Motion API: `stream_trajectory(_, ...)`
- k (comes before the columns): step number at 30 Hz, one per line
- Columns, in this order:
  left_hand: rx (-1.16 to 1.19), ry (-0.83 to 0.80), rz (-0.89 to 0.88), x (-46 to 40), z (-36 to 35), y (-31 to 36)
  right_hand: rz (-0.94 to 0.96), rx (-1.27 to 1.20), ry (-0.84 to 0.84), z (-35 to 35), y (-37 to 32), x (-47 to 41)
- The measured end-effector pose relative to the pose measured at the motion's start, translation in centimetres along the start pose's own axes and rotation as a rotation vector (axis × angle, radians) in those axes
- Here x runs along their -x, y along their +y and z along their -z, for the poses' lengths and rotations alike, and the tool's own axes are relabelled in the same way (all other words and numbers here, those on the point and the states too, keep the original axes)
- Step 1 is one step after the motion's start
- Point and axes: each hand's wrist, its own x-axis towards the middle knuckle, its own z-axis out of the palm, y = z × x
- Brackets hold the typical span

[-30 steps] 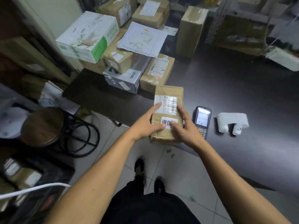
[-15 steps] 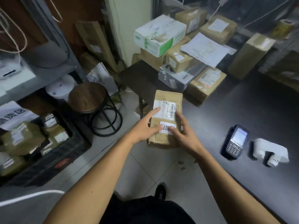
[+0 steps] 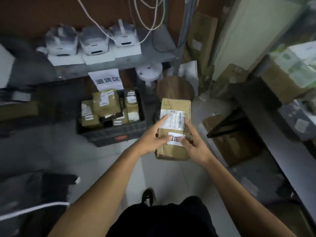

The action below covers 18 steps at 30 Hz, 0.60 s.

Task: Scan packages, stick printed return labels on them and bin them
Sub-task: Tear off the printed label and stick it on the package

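Nearest to the camera I saw the person's dark clothes and one black shoe (image 3: 147,197) on the pale tiled floor, and from there two bare forearms reached forward. Between the hands was the cardboard package (image 3: 175,129), held in the air above the floor, with its long side pointing away from the body. The left hand (image 3: 152,138) gripped the left edge: its forefinger lay straight over the white shipping label (image 3: 174,120) with the barcode, its thumb pressed the top face beside the small white return label (image 3: 176,139), and the other fingers were hidden under the box. The right hand (image 3: 194,142) held the right edge in the same manner, with the thumb on the right end of the return label and one finger stretched along the box toward the barcode. So both hands were clamped on the package. To the left and a little further stood a dark plastic crate (image 3: 112,133) on the floor, filled with several brown parcels (image 3: 106,104) that carried white labels. Just behind the package I saw a round wooden stool (image 3: 175,88). Above the crate a paper sign (image 3: 106,80) with printed characters hung from a grey shelf (image 3: 153,56), and on this shelf stood three white label printers (image 3: 93,41) in a row, blurred, with pale cables (image 3: 145,17) going up the brown wall. On the right a dark table (image 3: 253,93) was at the edge of the view.
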Motion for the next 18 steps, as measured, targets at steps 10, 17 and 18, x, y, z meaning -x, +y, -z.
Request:
stream_trajectory(10, 0.167, 0.163, 0.103, 0.6, 10.0, -5.4, -0.014, 0.155, -0.293, -8.5, -2.7, -10.5)
stream_trajectory(17, 0.238, 0.372, 0.208, -4.2, 18.9, -6.7, -0.068, 0.160, -0.513, -10.6, -4.1, -21.4)
stream_trajectory(18, 0.232, 0.401, 0.223, -4.9, 20.3, -6.6, -0.068, 0.154, -0.557, -10.8, -4.4, -23.1)
